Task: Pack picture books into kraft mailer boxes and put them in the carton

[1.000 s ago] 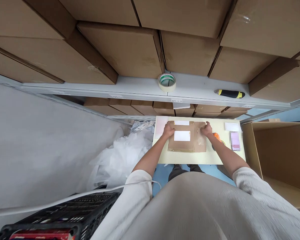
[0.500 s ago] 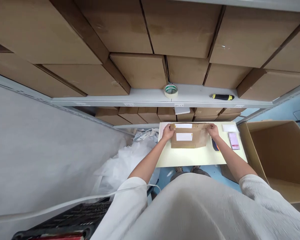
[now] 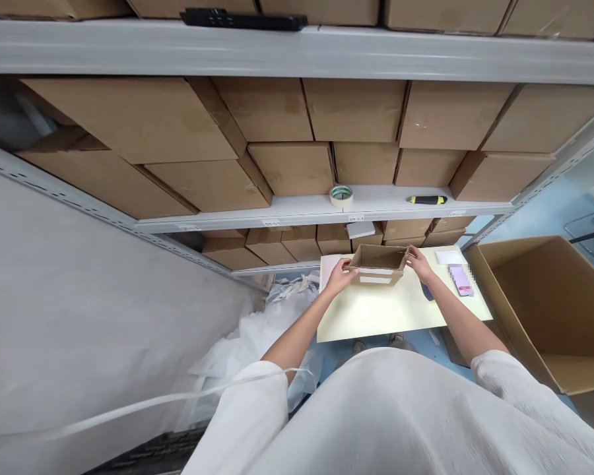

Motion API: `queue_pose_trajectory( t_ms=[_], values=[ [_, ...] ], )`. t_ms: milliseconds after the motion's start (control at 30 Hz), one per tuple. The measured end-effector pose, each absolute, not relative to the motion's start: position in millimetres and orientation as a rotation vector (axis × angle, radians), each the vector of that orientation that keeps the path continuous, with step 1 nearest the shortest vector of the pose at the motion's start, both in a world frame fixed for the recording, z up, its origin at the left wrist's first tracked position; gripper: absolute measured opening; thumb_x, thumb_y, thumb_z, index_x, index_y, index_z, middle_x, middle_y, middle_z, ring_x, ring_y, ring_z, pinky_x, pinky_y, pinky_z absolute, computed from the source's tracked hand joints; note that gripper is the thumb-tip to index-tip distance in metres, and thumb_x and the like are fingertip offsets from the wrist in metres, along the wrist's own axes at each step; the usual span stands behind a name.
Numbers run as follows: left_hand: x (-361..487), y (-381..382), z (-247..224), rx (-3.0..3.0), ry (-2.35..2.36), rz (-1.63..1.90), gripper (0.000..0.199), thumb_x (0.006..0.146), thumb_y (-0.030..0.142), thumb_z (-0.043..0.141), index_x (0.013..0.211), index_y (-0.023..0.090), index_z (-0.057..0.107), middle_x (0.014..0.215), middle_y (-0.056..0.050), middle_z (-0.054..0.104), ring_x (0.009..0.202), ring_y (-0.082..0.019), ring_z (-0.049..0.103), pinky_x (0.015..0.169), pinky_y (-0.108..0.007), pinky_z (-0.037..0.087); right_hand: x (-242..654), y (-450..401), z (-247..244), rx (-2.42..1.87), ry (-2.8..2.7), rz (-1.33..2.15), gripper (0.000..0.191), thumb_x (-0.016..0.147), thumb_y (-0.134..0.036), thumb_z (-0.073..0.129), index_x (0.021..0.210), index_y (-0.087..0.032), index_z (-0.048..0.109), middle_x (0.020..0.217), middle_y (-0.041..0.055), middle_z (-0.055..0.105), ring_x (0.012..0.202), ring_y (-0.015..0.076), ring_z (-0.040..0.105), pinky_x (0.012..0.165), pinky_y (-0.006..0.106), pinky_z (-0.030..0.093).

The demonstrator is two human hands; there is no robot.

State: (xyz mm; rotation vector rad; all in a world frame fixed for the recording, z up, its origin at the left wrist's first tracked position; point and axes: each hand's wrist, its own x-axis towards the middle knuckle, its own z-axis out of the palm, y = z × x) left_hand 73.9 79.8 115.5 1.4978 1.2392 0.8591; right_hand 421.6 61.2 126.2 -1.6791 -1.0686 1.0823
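A small cardboard box (image 3: 382,272) with white labels on its near side stands opened out, its top open, over the pale yellow tabletop (image 3: 361,316). My left hand (image 3: 340,276) grips the box's left edge. At the far right corner, my right hand (image 3: 418,262) pinches the cardboard rim. Partly hidden by my right forearm lies a dark blue object (image 3: 427,291). To the right on the tabletop are a phone with a pinkish screen (image 3: 460,280) and a white card or paper (image 3: 450,257).
Shelves of cardboard boxes (image 3: 366,109) rise ahead, with a tape roll (image 3: 341,195) and a yellow-black cutter (image 3: 427,200) on one ledge. A large open carton (image 3: 549,297) stands right. White plastic wrap (image 3: 257,336) is heaped left; a white cable (image 3: 178,398) crosses at lower left.
The flat, folded cardboard has been opened into a box shape. My hands have shifted with it, still holding its two sides. The view has tilted up, showing a higher shelf.
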Motion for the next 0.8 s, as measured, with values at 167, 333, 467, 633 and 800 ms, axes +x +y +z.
queue_pose_trajectory(
  t_ms=[167, 333, 467, 633, 800],
  values=[
    [71, 68, 121, 1.527, 1.188, 0.811, 0.051, 0.088, 0.035, 0.081, 0.131, 0.022, 0.058, 0.133, -0.011, 0.069, 0.115, -0.022, 0.071, 0.096, -0.035, 0.059, 414, 59, 125, -1.651, -1.136, 1.103, 0.071, 0.083, -0.04, 0.067, 0.151, -0.027, 0.053, 0.149, 0.0122, 0.064, 0.128, 0.0249, 0.067, 0.102, 0.043, 0.06],
    [76, 62, 128, 1.557, 1.217, 0.793, 0.039, 0.094, 0.041, 0.075, 0.126, 0.024, 0.062, 0.138, -0.01, 0.067, 0.115, -0.022, 0.07, 0.094, -0.033, 0.059, 413, 55, 129, -1.724, -1.211, 1.037, 0.076, 0.077, -0.034, 0.073, 0.151, -0.028, 0.053, 0.144, 0.0127, 0.068, 0.125, 0.027, 0.067, 0.1, 0.046, 0.061],
    [80, 60, 130, 1.538, 1.221, 0.817, 0.029, 0.097, 0.039, 0.07, 0.12, 0.023, 0.062, 0.134, -0.009, 0.069, 0.11, -0.021, 0.073, 0.098, -0.035, 0.058, 414, 53, 134, -1.726, -1.245, 1.032, 0.079, 0.073, -0.03, 0.075, 0.149, -0.026, 0.054, 0.142, 0.0131, 0.069, 0.125, 0.0277, 0.067, 0.099, 0.046, 0.061],
    [81, 58, 127, 1.54, 1.201, 0.794, 0.029, 0.095, 0.031, 0.07, 0.123, 0.023, 0.067, 0.135, -0.009, 0.069, 0.115, -0.022, 0.072, 0.102, -0.035, 0.057, 412, 52, 139, -1.662, -1.266, 1.068, 0.063, 0.075, -0.032, 0.075, 0.135, -0.025, 0.061, 0.14, 0.0115, 0.07, 0.123, 0.0258, 0.068, 0.103, 0.044, 0.059],
    [82, 57, 124, 1.665, 1.216, 0.739, 0.023, 0.1, 0.029, 0.063, 0.117, 0.022, 0.077, 0.134, -0.011, 0.068, 0.13, -0.023, 0.065, 0.114, -0.035, 0.051, 408, 53, 144, -1.675, -1.243, 1.091, 0.046, 0.085, -0.053, 0.075, 0.119, -0.022, 0.068, 0.124, 0.0106, 0.076, 0.113, 0.0254, 0.07, 0.098, 0.042, 0.06]
  ],
)
